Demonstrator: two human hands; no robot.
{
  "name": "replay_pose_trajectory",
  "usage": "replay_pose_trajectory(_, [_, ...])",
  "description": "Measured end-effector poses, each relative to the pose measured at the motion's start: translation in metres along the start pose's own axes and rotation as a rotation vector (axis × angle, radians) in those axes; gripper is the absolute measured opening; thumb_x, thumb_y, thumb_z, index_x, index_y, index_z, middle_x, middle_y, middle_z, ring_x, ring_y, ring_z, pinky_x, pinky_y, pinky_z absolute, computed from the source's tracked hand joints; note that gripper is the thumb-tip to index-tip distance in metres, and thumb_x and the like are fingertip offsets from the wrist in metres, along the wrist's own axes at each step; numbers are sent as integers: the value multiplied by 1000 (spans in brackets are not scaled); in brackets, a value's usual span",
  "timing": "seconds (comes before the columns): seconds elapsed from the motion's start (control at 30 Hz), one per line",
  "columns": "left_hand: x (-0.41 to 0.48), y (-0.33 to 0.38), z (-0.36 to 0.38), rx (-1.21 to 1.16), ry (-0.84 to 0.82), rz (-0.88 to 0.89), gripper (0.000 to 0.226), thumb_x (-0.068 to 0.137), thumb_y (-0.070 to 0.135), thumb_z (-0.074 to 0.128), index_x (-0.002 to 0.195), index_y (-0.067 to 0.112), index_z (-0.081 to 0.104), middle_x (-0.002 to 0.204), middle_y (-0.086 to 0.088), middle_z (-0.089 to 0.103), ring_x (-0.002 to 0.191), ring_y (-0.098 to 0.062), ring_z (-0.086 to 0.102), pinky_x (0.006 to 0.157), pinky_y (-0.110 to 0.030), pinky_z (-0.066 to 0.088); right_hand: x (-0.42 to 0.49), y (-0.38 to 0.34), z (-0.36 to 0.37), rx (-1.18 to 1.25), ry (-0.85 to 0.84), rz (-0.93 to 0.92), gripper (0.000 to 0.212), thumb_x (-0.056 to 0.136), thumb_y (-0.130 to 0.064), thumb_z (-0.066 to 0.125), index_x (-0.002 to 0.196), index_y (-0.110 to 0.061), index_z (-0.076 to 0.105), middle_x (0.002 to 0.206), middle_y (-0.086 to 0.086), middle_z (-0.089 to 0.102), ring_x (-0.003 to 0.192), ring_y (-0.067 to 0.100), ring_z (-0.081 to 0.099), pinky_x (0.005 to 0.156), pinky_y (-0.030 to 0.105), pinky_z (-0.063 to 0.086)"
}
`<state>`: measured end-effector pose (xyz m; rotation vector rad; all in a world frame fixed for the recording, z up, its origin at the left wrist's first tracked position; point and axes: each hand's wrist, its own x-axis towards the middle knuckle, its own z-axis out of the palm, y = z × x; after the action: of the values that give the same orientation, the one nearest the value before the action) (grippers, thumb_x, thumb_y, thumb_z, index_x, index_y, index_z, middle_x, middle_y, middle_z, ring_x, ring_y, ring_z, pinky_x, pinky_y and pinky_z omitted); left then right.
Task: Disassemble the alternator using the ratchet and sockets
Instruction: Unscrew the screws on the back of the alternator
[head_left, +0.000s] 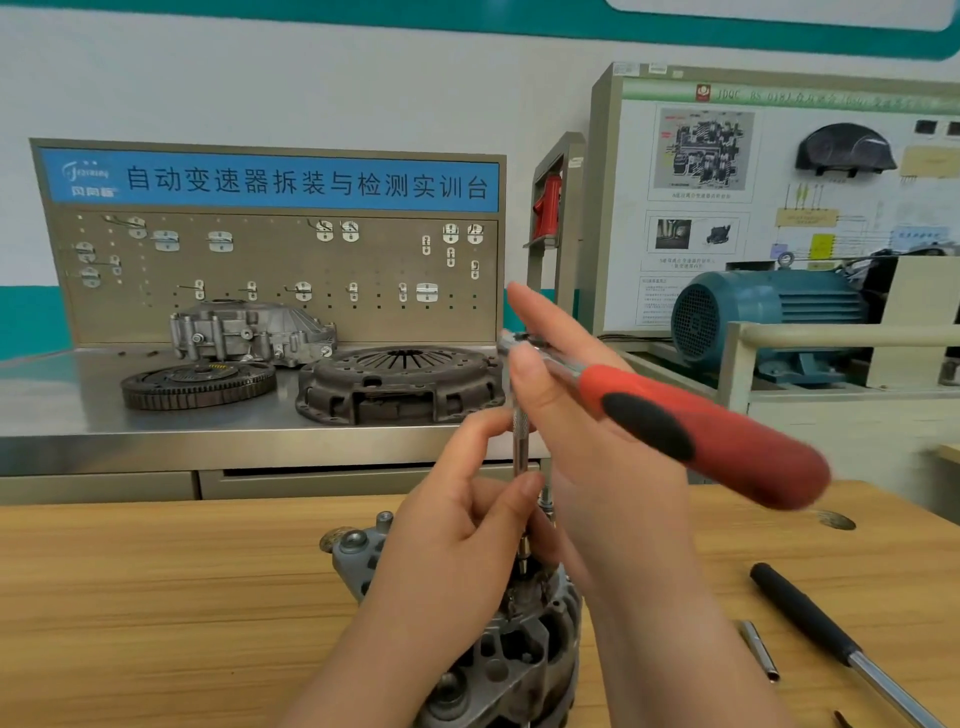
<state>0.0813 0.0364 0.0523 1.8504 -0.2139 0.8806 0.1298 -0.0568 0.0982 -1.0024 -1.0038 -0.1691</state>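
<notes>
The grey alternator (519, 654) stands on the wooden table at the bottom centre, partly hidden by my hands. A ratchet with a red and black handle (701, 431) sticks out to the right, and its head sits on a thin steel extension bar (519, 441) that stands upright over the alternator. My left hand (457, 540) pinches the bar near its lower end. My right hand (582, 415) holds the ratchet at its head, fingers stretched along it. The socket at the bar's tip meets the top of the alternator, mostly hidden.
On the table at the right lie a black-handled tool (826, 629) and a short steel rod (759, 649). Behind, a steel bench (156, 436) carries a clutch cover (400, 384), a flywheel (200, 384) and a housing (249, 332). A blue motor (763, 322) stands at the right.
</notes>
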Motion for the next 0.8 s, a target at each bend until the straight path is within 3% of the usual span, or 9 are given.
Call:
replay_pose_trajectory(0.13, [-1, -3, -1, -22, 8, -2, 32, 86, 45, 55, 114, 60, 48, 53, -2, 59, 47, -11, 44, 51, -20, 37, 1, 1, 1, 170, -8, 142, 25, 91, -44, 55, 110, -32, 68, 113, -14, 72, 116, 6, 62, 103, 30, 45])
replay_pose_trajectory(0.23, [-3, -3, -1, -15, 0, -9, 39, 81, 55, 52, 119, 61, 45, 70, -21, 64, 60, -32, 54, 64, -31, 42, 0, 1, -1, 207, 11, 220, 45, 81, -51, 46, 113, -24, 63, 101, -4, 76, 104, 13, 69, 101, 38, 46])
replay_pose_trajectory(0.27, [-3, -3, -1, -19, 5, -1, 36, 83, 50, 53, 117, 60, 47, 68, -19, 64, 58, -32, 53, 63, -30, 41, 0, 1, -1, 192, 14, 207, 45, 80, -51, 47, 113, -26, 64, 102, -5, 76, 105, 13, 69, 100, 38, 47])
replay_pose_trajectory(0.37, [-1, -2, 0, -23, 13, 31, 32, 89, 32, 53, 108, 57, 51, 52, 4, 60, 43, -6, 41, 48, -15, 34, 0, 1, -1, 123, 13, 81, 27, 84, -44, 61, 109, -37, 69, 110, -16, 72, 111, 2, 63, 98, 26, 48])
replay_pose_trajectory(0.47, [1, -2, 1, -28, 16, 11, 31, 87, 31, 54, 105, 56, 52, 50, 8, 58, 43, -7, 40, 47, -19, 33, 1, 1, 0, 25, -22, -14, 27, 85, -32, 65, 109, -44, 68, 115, -26, 67, 117, -7, 56, 95, 11, 44])
replay_pose_trajectory(0.6, [-1, -2, 0, -30, 4, 32, 30, 83, 49, 54, 111, 57, 50, 56, 4, 64, 47, -9, 46, 52, -20, 37, 2, 4, -1, 168, -7, 118, 26, 88, -43, 55, 108, -39, 71, 119, -14, 70, 116, 8, 62, 102, 28, 47])
replay_pose_trajectory(0.67, [-2, -3, 0, -14, -12, 28, 35, 83, 53, 51, 117, 58, 48, 64, -7, 67, 53, -23, 52, 58, -28, 42, 1, 4, -2, 193, -1, 194, 38, 89, -53, 49, 112, -29, 67, 107, -5, 75, 108, 19, 67, 101, 38, 47])
replay_pose_trajectory(0.73, [-2, -2, 1, 1, -12, 31, 34, 85, 50, 51, 119, 56, 49, 66, -11, 68, 57, -33, 54, 62, -32, 44, 1, 3, -2, 202, -4, 217, 45, 82, -53, 47, 115, -27, 64, 102, -1, 76, 103, 19, 70, 99, 40, 47])
replay_pose_trajectory(0.8, [-1, -3, 1, 12, 14, 45, 29, 89, 39, 53, 112, 57, 51, 56, 1, 64, 46, -12, 48, 55, -16, 39, 1, 2, -2, 158, -9, 158, 37, 84, -52, 54, 114, -33, 66, 108, -8, 74, 109, 13, 67, 99, 37, 47])
